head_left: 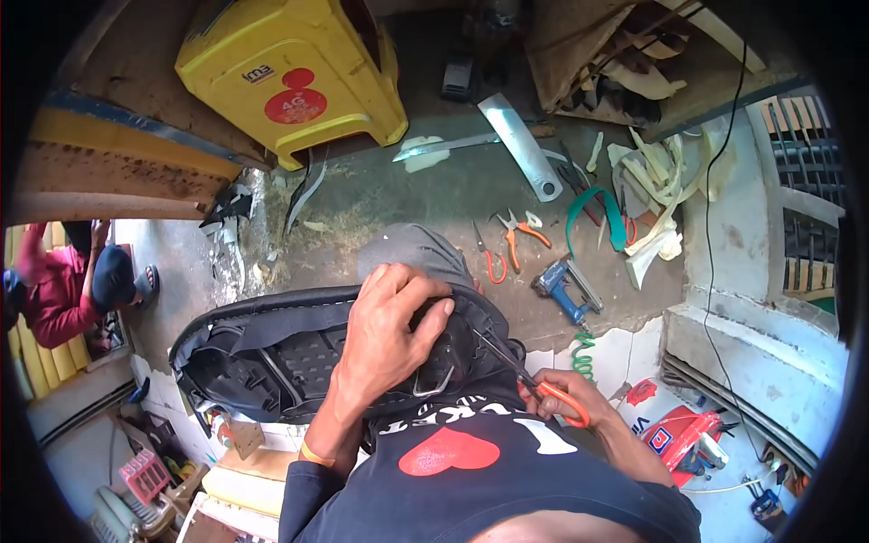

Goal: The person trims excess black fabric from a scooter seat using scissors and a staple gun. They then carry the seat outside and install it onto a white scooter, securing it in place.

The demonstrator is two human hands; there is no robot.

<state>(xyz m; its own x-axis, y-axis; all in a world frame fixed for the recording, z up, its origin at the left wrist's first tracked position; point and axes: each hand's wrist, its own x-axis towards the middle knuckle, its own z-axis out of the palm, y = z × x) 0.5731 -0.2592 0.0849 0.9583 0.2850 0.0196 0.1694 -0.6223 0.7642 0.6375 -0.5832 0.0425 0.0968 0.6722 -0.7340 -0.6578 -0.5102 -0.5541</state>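
1. Gripping orange-handled scissors, the right hand points their blades at the right end of the motorcycle seat.
2. The upturned seat spans the lap.
3. The left hand half-curls over its far rim; whether it pinches, I cannot tell.
4. Floor stretches from seat to yellow stool, pneumatic stapler and pliers bordering the right.

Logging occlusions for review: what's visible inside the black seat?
Inside the black seat, a textured dark plastic base and a bent metal loop show. The left hand hides part; what lies beneath it cannot be seen.
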